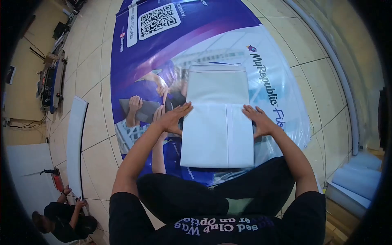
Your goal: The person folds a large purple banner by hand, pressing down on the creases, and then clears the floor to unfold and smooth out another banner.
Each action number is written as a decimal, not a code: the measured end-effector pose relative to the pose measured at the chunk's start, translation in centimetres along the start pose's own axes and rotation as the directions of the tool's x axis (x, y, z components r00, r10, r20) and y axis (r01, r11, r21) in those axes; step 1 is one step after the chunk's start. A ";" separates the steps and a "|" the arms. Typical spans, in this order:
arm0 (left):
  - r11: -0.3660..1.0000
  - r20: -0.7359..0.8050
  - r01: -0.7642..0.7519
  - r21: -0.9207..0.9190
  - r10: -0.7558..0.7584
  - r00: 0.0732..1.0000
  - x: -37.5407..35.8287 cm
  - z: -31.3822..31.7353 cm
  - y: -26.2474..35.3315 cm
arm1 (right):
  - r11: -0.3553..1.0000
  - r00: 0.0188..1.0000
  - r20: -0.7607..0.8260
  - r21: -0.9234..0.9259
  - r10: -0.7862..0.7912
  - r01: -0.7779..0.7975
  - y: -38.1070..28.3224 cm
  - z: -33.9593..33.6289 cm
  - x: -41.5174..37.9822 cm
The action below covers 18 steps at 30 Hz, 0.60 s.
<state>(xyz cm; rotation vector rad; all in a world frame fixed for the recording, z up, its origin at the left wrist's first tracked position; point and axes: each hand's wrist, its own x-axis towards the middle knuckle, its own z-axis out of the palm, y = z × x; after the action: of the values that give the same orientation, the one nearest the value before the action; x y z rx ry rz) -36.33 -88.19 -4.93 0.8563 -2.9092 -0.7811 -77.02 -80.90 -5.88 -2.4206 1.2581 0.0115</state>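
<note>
A banner (pixel 200 38) lies on the tiled floor (pixel 94 87), filling the centre and top of the frame. On it, at mid-frame, lies the folded sheet (pixel 216 139), between the left hand (pixel 174 119) and the right hand (pixel 262 122). Left of the banner lies a long panel (pixel 75 139), its lower end at another person (pixel 67 218) in the lower left corner. Wrapped rolls (pixel 356 179) lie at lower right.

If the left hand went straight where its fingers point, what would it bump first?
Probably the white bundle: the left hand points at it, fingertips seemingly at its edge, though depth is unclear.
</note>
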 end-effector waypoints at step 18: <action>0.450 0.129 0.768 -0.456 -0.821 0.557 -3.9 8.0 8.3 | 0.520 0.498 -0.225 0.607 0.838 -0.601 -8.9 7.3 -4.8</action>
<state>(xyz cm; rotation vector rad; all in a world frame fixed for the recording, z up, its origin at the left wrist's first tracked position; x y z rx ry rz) -38.36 -76.54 -7.57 2.1285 -1.8858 -1.3172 -71.58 -69.95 -8.43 -1.3104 2.1831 -0.6353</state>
